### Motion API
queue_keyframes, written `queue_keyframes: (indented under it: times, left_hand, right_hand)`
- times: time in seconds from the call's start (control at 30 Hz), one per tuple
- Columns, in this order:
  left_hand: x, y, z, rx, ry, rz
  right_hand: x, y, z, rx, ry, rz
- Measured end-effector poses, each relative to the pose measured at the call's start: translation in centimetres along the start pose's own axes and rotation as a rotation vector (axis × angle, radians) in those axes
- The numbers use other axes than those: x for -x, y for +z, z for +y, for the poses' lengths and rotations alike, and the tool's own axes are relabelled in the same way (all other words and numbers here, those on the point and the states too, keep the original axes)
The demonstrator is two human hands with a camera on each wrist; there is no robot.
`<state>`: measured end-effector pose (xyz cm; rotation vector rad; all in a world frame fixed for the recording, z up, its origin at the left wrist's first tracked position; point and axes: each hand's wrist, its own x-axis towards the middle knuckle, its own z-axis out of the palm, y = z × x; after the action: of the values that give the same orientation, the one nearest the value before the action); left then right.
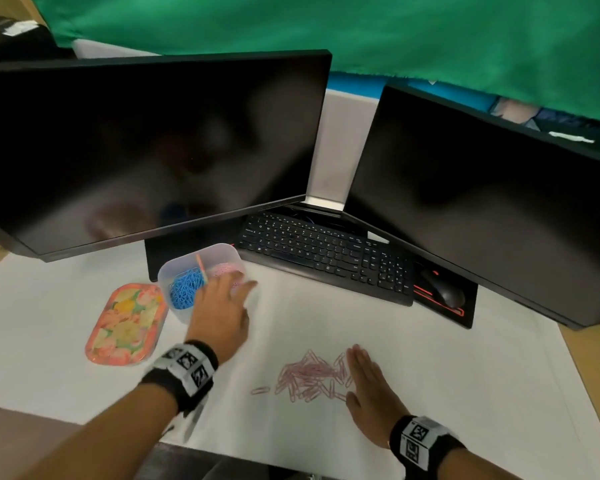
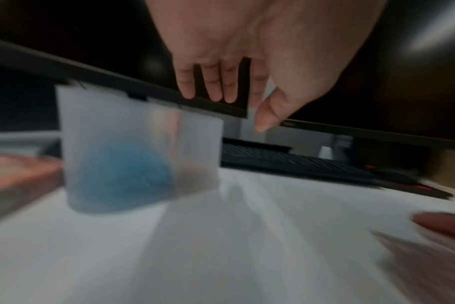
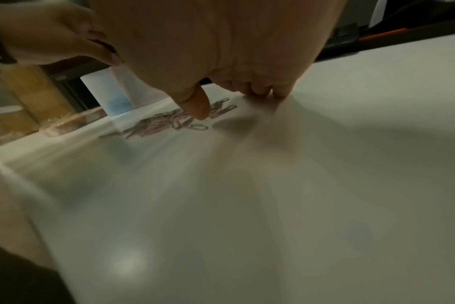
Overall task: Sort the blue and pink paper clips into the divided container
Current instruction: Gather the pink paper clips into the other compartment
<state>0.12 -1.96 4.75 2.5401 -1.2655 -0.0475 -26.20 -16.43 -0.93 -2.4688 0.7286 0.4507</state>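
Left hand hovers loose-fingered and empty over the divided container toward the tabletop's far edge; right hand lies flat, fingers straight, against the pink paper clips mid-tabletop

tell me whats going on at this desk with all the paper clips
A person is sorting paper clips by colour into a divided container. The blue clips fill one compartment; some pink ones lie in the other. The left hand hovers open over the pink side. The right hand rests flat beside the pile of pink clips left on the white sheet.
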Motion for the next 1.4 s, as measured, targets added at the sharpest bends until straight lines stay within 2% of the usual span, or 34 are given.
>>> queue_keyframes:
  times: [0.1, 0.2, 0.3, 0.47, 0.6, 0.67, 0.77, 0.83, 0.93, 1.0, 1.27, 1.4]
  left_hand:
    - [-2.3, -1.7, -1.8, -0.078, -0.185, -0.062]
    - [-3.0, -1.4, -2.4, -0.126, -0.208, -0.187]
    - [-2.9, -1.0, -1.9, -0.095, -0.226, -0.209]
    - [-1.7, -0.5, -0.6, -0.083, -0.153, -0.2]
    - [0.0, -0.4, 0.4, -0.053, -0.12, -0.247]
    - [0.8, -0.7, 1.1, -0.02, -0.09, -0.211]
    - [2.2, -1.3, 2.5, 0.056, 0.039, -0.139]
    - [3.5, -0.8, 3.0, 0.109, 0.069, -0.299]
    - [5.4, 1.0, 2.9, 0.071, -0.032, -0.654]
    - [6.0, 2.3, 2.8, 0.023, -0.066, -0.756]
    - [4.6, 5.7, 5.6, 0.106, -0.003, -0.628]
    - [3.9, 6.1, 5.7, 0.194, -0.037, -0.62]
  right_hand:
    - [-0.5, 0.0, -0.7, -0.013, -0.037, -0.003]
    - [-0.6, -0.4, -0.8, -0.011, -0.042, 0.0]
    - [-0.5, -0.7, -0.9, -0.008, -0.052, 0.001]
    - [-0.1, -0.4, -0.3, -0.015, -0.067, 0.01]
    - [0.7, 0.2, 0.4, -0.046, -0.068, 0.025]
    - [1.2, 0.3, 0.6, -0.061, -0.018, 0.067]
    - [1.2, -0.1, 1.0, -0.067, 0.115, 0.157]
    - [0.6, -0.4, 0.8, -0.131, 0.182, 0.152]
    - [-0.9, -0.5, -0.3, -0.223, 0.205, 0.118]
    - [-1.8, -0.4, -1.5, -0.263, 0.19, 0.104]
    - [-3.5, 0.3, -4.4, -0.295, 0.062, 0.065]
    - [-3.5, -0.2, -3.4, -0.14, -0.011, -0.005]
